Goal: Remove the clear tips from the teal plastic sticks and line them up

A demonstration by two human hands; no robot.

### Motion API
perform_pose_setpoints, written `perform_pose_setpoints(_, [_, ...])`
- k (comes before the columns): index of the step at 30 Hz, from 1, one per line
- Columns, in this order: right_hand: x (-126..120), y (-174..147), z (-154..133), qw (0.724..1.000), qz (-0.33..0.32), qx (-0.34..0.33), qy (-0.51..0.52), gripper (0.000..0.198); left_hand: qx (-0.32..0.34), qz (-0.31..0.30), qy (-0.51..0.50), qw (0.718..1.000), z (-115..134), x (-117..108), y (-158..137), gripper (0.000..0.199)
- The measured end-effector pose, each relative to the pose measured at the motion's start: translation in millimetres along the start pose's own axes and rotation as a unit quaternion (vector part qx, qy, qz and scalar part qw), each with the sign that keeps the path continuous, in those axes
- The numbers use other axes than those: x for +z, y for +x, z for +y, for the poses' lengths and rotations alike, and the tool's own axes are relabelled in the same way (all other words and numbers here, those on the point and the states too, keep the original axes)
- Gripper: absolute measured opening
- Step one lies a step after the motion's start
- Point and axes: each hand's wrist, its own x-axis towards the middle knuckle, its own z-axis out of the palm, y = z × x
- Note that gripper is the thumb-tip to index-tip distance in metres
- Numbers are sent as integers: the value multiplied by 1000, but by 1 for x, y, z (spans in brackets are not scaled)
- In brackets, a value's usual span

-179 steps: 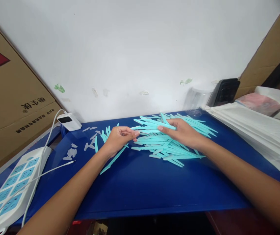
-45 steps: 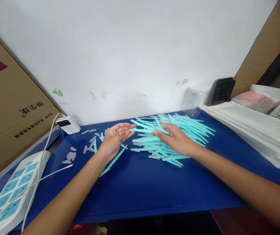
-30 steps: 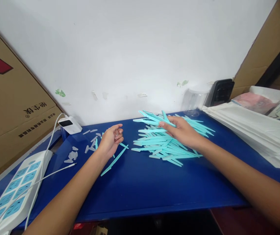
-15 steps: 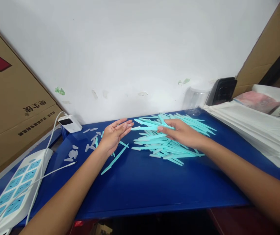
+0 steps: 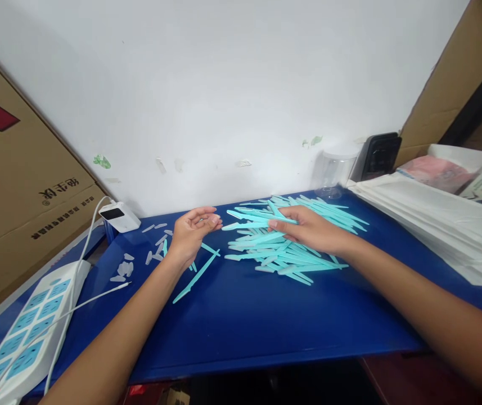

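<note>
Several turquoise eyebrow razors are fanned out in my right hand, their tips pointing left. My left hand is close to those tips, thumb pressed toward the curled fingers; whatever lies in the pinch is too small to make out. Beneath my right hand spreads a pile of the same razors on the blue table. A few loose razors lie under and beside my left wrist. Small translucent caps are scattered on the left side of the table.
At the left are a white power strip, a white charger block with cables, and a cardboard box. A clear plastic jar stands by the wall. White bags are stacked at the right.
My left fingers have curled in more and sit slightly apart from the razor tips. My right hand keeps its hold on the razors. The view has shifted a little.
</note>
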Motion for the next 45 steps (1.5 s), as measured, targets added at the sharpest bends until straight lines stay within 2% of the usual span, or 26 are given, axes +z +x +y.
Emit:
perform_pose_setpoints(5, [-1, 0, 0, 1000, -6, 9, 2, 45, 42, -6, 166, 985, -7, -7, 4, 39])
perform_pose_setpoints(7, [-1, 0, 0, 1000, -10, 13, -3, 43, 59, -9, 187, 981, -11, -9, 6, 43])
perform_pose_setpoints(12, [-1, -1, -2, 1000, -10, 15, -4, 39, 41, -7, 100, 994, -14, -5, 8, 44])
perform_pose_setpoints(20, [3, -1, -3, 999, -18, 40, -2, 41, 5, -24, 76, 997, -4, 3, 0, 42])
perform_pose_setpoints(27, [3, -1, 0, 999, -23, 37, 7, 41, -12, 16, 37, 999, -7, 6, 0, 44])
perform_pose_setpoints(35, [6, -1, 0, 996, -29, 78, 21, 43, 6, 18, 45, 999, -11, 3, -1, 49])
perform_pose_setpoints(39, [4, -2, -3, 997, -31, 61, 22, 43, 13, 30, 44, 998, -13, 2, 0, 46])
perform_pose_setpoints(45, [2, -2, -5, 998, -17, 55, -6, 46, 17, -5, 36, 999, -10, 0, 1, 45])
